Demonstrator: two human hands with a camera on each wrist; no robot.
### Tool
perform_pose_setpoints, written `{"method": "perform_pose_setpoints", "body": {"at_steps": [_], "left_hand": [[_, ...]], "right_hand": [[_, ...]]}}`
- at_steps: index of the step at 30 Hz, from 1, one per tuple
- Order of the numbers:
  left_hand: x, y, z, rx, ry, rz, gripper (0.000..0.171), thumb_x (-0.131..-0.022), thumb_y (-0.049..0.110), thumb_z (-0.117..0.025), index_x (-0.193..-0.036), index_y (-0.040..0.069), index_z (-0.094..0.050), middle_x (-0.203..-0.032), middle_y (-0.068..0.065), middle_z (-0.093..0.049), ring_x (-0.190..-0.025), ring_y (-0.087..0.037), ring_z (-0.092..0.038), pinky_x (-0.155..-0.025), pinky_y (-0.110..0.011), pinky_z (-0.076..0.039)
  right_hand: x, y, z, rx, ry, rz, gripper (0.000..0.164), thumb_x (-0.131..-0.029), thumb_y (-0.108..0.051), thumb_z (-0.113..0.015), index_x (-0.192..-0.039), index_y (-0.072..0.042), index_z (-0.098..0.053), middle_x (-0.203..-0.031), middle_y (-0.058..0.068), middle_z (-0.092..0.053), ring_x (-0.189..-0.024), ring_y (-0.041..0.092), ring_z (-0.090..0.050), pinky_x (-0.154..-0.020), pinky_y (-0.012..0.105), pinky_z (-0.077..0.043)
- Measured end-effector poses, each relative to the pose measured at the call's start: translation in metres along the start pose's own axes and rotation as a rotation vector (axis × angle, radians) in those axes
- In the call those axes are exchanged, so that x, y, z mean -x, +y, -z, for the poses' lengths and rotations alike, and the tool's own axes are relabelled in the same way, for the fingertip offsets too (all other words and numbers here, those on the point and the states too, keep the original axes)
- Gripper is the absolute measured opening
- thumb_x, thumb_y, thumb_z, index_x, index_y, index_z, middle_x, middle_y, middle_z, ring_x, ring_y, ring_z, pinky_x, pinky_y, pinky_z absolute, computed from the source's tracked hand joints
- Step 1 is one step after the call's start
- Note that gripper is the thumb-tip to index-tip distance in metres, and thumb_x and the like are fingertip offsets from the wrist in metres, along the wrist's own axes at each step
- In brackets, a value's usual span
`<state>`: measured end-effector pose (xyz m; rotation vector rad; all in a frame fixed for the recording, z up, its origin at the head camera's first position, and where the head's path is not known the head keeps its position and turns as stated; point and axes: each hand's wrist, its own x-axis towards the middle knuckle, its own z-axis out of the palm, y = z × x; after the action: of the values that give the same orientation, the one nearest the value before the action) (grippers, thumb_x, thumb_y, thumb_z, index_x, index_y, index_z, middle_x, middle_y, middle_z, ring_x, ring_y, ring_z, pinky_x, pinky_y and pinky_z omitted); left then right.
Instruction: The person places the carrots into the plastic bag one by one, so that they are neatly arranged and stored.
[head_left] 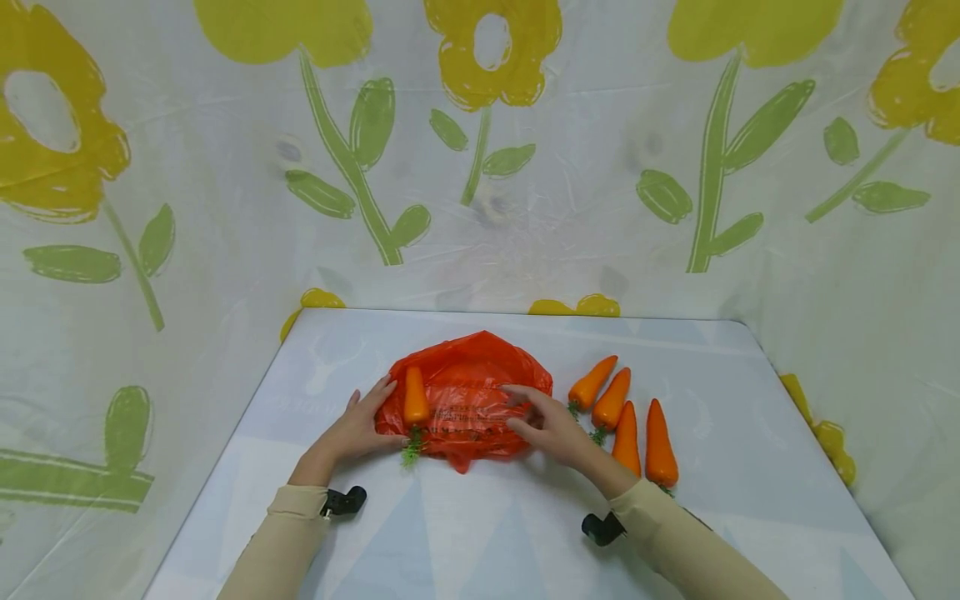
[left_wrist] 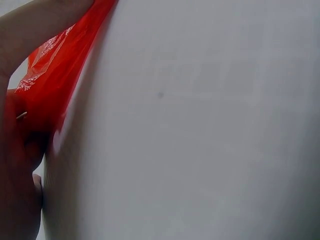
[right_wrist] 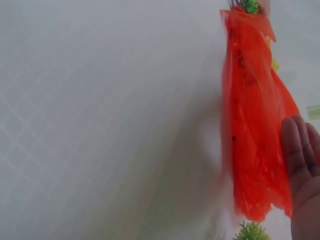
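Note:
A crumpled red plastic bag (head_left: 472,375) lies on the table, with printing on its surface. One orange carrot (head_left: 416,398) with green leafy top lies at the bag's left part, its greens (head_left: 412,448) toward the near edge. My left hand (head_left: 358,429) holds the bag's left end between thumb and fingers; in the left wrist view the red film (left_wrist: 60,65) stretches between them. Over the bag's right side, my right hand (head_left: 551,425) has loosely bent, parted fingers and grips nothing. In the right wrist view its fingers (right_wrist: 295,150) are beside the bag (right_wrist: 255,115).
Several carrots lie to the right of the bag, the farthest one (head_left: 594,382) near its right edge and another (head_left: 660,446) outermost. One carrot (head_left: 627,442) is partly behind my right forearm. A flower-printed curtain (head_left: 555,225) surrounds the pale table (head_left: 750,467).

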<state>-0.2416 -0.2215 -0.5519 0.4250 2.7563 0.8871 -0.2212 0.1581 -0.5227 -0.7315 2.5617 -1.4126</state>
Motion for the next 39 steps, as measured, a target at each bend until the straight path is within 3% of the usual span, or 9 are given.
{"method": "perform_pose_setpoints", "body": {"at_steps": [5, 15, 23, 30, 36, 39], "left_hand": [[0.001, 0.0, 0.0, -0.008, 0.005, -0.009, 0.108, -0.079, 0.052, -0.082, -0.161, 0.007, -0.028, -0.169, -0.015, -0.018, -0.15, -0.054, -0.006, -0.118, -0.071, -0.01], [0.001, 0.001, 0.0, 0.001, 0.007, -0.024, 0.107, -0.078, 0.05, -0.083, -0.16, 0.005, -0.03, -0.168, -0.016, -0.019, -0.151, -0.051, -0.01, -0.12, -0.067, -0.005], [0.001, -0.002, -0.001, -0.002, 0.012, -0.034, 0.108, -0.078, 0.05, -0.083, -0.16, 0.005, -0.03, -0.168, -0.016, -0.019, -0.152, -0.049, -0.013, -0.121, -0.065, -0.003], [0.001, -0.002, -0.001, -0.007, 0.01, -0.031, 0.109, -0.078, 0.052, -0.083, -0.16, 0.005, -0.029, -0.168, -0.016, -0.018, -0.151, -0.052, -0.009, -0.12, -0.067, -0.004], [0.001, -0.003, -0.001, -0.001, 0.014, -0.023, 0.109, -0.078, 0.053, -0.083, -0.161, 0.007, -0.029, -0.169, -0.014, -0.018, -0.151, -0.053, -0.007, -0.12, -0.068, -0.007], [0.001, -0.003, -0.001, -0.009, 0.016, -0.021, 0.109, -0.078, 0.053, -0.083, -0.161, 0.007, -0.029, -0.169, -0.014, -0.019, -0.15, -0.055, -0.007, -0.118, -0.07, -0.009]], "right_hand": [[0.004, 0.002, 0.003, 0.009, 0.023, 0.004, 0.053, -0.099, -0.024, -0.068, -0.148, -0.012, -0.051, -0.123, 0.01, -0.066, -0.078, 0.018, -0.059, -0.069, 0.026, -0.055], [0.012, -0.001, 0.011, 0.004, 0.023, -0.002, 0.052, -0.098, -0.023, -0.07, -0.147, -0.018, -0.052, -0.122, 0.013, -0.066, -0.079, 0.017, -0.061, -0.072, 0.027, -0.056], [0.018, 0.004, 0.016, 0.021, 0.048, -0.018, 0.053, -0.097, -0.018, -0.071, -0.147, -0.014, -0.052, -0.119, 0.01, -0.066, -0.08, 0.016, -0.061, -0.075, 0.026, -0.057], [0.023, 0.008, 0.021, 0.018, 0.081, 0.017, 0.055, -0.096, -0.024, -0.073, -0.146, -0.013, -0.053, -0.117, 0.004, -0.066, -0.08, 0.012, -0.062, -0.075, 0.026, -0.058], [0.026, 0.013, 0.025, -0.004, 0.112, 0.057, 0.053, -0.095, -0.014, -0.074, -0.144, -0.01, -0.055, -0.115, 0.008, -0.067, -0.078, 0.012, -0.064, -0.072, 0.026, -0.059], [0.028, 0.014, 0.028, -0.007, 0.121, 0.035, 0.054, -0.095, -0.014, -0.074, -0.145, -0.013, -0.055, -0.115, 0.007, -0.067, -0.078, 0.012, -0.064, -0.072, 0.025, -0.058]]}}
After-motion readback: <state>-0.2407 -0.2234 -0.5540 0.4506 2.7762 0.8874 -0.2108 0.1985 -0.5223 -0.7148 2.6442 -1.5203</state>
